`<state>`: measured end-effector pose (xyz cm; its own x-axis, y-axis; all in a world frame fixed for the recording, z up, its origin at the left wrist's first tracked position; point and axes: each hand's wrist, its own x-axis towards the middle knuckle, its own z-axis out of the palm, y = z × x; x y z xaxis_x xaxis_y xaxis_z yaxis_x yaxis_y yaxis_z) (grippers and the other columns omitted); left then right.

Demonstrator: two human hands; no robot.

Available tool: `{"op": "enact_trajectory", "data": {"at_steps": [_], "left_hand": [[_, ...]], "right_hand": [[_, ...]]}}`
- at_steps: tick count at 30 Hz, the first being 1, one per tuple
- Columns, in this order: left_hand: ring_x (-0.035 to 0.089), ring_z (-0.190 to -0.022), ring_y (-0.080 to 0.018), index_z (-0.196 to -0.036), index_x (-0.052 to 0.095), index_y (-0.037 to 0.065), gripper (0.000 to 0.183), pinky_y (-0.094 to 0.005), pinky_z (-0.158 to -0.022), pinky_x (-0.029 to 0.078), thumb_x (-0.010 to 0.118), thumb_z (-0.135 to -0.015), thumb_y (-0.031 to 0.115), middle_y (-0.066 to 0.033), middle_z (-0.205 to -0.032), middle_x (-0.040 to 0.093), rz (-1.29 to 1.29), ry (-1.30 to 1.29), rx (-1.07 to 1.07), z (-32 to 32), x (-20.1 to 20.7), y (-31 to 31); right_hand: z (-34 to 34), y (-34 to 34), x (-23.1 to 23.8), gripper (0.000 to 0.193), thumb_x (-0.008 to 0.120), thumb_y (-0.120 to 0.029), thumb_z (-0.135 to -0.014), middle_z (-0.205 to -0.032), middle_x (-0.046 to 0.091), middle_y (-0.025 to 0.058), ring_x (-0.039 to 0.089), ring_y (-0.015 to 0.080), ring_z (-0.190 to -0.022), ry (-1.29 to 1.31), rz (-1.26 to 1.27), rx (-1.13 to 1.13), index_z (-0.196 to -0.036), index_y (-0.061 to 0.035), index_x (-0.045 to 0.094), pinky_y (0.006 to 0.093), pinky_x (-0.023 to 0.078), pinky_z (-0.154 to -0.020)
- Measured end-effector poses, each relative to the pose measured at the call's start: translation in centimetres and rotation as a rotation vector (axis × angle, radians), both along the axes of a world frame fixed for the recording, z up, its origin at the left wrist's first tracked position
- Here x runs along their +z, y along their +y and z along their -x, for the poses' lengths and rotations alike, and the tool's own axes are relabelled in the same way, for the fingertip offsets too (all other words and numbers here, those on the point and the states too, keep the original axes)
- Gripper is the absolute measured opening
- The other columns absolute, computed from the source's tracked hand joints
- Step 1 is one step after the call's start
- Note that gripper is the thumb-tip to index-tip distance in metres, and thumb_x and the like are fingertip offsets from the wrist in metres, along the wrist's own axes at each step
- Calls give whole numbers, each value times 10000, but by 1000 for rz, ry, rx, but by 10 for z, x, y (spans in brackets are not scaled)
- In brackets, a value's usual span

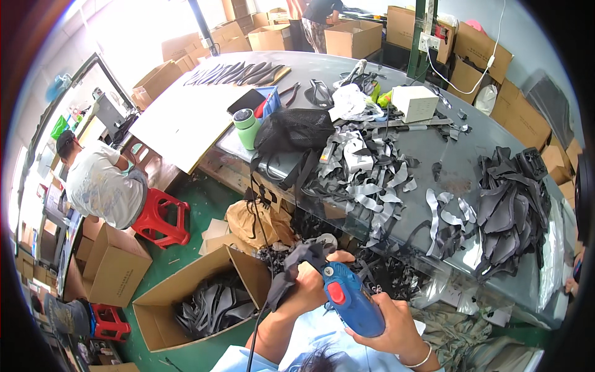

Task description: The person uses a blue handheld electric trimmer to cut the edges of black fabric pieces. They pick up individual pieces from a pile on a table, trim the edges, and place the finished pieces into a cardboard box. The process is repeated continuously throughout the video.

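Note:
My right hand (392, 325) is wrapped round the body of a blue handheld power tool (356, 307) with a red button on top. The tool's head lies close to my left hand (304, 290), whose fingers are closed on a dark grey, soft-looking piece (285, 282). Part of that piece hangs down past the left wrist. Where the tool meets the piece is hidden by my fingers. Just left of my hands, an open cardboard box (152, 322) holds several curved dark pieces (220, 304). A dark cord (263, 239) runs down past my left forearm.
Grey offcuts (372, 192) and a pile of dark cut pieces (511, 214) cover parts of the table (458, 139). A black mesh bag (294, 130) and green bottle (246, 129) stand near its edge. At left, a person (102, 183) sits on a red stool (164, 218).

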<state>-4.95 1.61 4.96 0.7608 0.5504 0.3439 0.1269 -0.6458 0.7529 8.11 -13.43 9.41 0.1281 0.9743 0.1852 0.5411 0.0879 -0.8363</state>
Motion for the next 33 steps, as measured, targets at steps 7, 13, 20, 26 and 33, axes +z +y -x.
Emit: {"op": "enact_trajectory", "data": {"at_steps": [7, 13, 20, 26, 33], "left_hand": [[584, -863, -185, -1071, 598, 19, 325, -306, -783, 466, 662, -774, 134, -83, -998, 620, 384, 74, -200, 13, -29, 1], [451, -1074, -180, -935, 461, 37, 311, -354, -929, 359, 644, -688, 85, -74, -1037, 497, 1096, 28, -330, 18, 7, -11], [551, -792, -154, -1176, 411, 81, 379, -282, -698, 498, 522, -900, 316, -120, -1071, 525, 1189, -1038, -49, -26, 19, -7], [535, -749, -137, -1085, 416, 70, 190, -281, -671, 475, 491, -911, 67, -101, -1060, 477, 1170, -823, 6, -24, 15, -23], [570, -806, -161, -1414, 176, 134, 621, -310, -654, 487, 461, -939, 416, -106, -1231, 487, 1112, -1133, 91, -41, 18, -14]], "right_hand": [[-2, 2, 8, 488, 818, -224, -619, -677, 613, 111, 640, 234, -574, -23, -64, -13, -923, -7, 504, 307, 503, -534], [-12, 10, -5, 520, 821, -207, -585, -698, 616, 106, 634, 253, -584, -157, -165, -236, -952, -28, 499, 319, 500, -545], [-8, 5, -10, 549, 820, -201, -570, -717, 609, 133, 640, 296, -618, 2, -75, 14, -981, -21, 505, 358, 518, -574], [-9, 4, -12, 544, 830, -258, -626, -717, 622, 136, 658, 267, -628, 66, -84, -236, -974, -12, 490, 340, 528, -583], [-6, 1, -16, 501, 819, -202, -611, -660, 598, 99, 634, 202, -568, 37, -29, -97, -938, -16, 488, 286, 490, -553]]}}
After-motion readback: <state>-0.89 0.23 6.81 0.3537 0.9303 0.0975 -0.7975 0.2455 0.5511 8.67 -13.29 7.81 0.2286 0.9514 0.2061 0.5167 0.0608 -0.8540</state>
